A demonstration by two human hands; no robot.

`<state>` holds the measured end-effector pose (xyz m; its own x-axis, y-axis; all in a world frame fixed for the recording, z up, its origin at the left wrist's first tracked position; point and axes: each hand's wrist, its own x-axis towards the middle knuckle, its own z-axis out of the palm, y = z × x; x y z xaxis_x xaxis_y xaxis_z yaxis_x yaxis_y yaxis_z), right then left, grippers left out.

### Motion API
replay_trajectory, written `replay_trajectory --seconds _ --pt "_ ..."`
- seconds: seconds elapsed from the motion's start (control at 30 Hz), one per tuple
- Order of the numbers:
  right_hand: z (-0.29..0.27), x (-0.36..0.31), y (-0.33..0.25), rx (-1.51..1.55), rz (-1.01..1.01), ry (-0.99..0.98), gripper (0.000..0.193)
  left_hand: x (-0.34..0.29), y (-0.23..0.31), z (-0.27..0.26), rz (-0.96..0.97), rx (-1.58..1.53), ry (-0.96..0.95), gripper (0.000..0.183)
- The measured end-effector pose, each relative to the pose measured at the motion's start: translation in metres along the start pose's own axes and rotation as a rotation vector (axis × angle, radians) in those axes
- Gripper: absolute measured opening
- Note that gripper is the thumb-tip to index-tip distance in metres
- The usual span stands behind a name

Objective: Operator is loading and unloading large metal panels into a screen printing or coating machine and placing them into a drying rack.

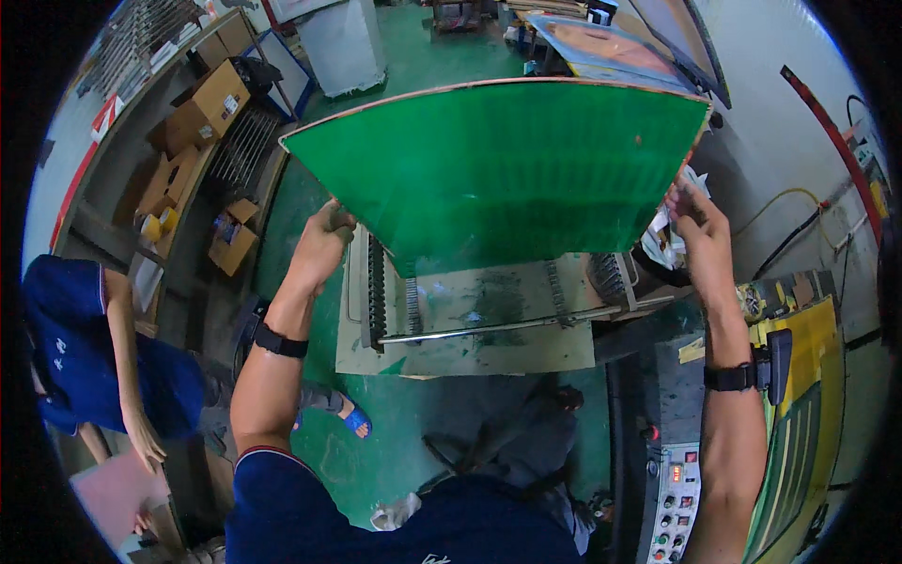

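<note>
A large, glossy green panel (498, 169) with thin copper-coloured edges stands tilted up in front of me. My left hand (325, 235) is closed on its left edge, near the lower corner. On the opposite edge my right hand (697, 221) is closed, fingers partly behind the panel. Below it is a rack with a slotted side strip (376, 293), toothed rows and a metal rod (498, 327) across the near side. The rack rests on a stained, pale board (470, 362). Whether the panel's lower edge touches the rack, I cannot tell.
A control box (675, 503) with knobs and buttons stands near my right forearm. At left, shelving holds open cardboard boxes (209, 105) and yellow tape rolls (160, 224). Another person (103, 348) at lower left has a hand by a pinkish sheet (120, 493).
</note>
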<state>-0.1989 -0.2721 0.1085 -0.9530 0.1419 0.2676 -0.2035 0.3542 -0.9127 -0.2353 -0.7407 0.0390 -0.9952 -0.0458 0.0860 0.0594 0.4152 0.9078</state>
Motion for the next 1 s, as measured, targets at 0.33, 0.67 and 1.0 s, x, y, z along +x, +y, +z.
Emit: replay_trajectory --seconds 0.33,0.67,1.0 --pt "0.021 0.014 0.028 0.022 0.021 -0.044 0.050 0.001 -0.006 -0.013 -0.110 0.141 0.002 0.041" --pt "0.032 0.050 0.014 0.070 -0.066 -0.084 0.050 -0.002 -0.022 -0.017 0.009 0.106 0.056 0.053" --pt "0.032 0.062 0.042 0.051 -0.064 -0.073 0.047 0.002 -0.023 -0.011 0.025 0.192 0.016 0.048"
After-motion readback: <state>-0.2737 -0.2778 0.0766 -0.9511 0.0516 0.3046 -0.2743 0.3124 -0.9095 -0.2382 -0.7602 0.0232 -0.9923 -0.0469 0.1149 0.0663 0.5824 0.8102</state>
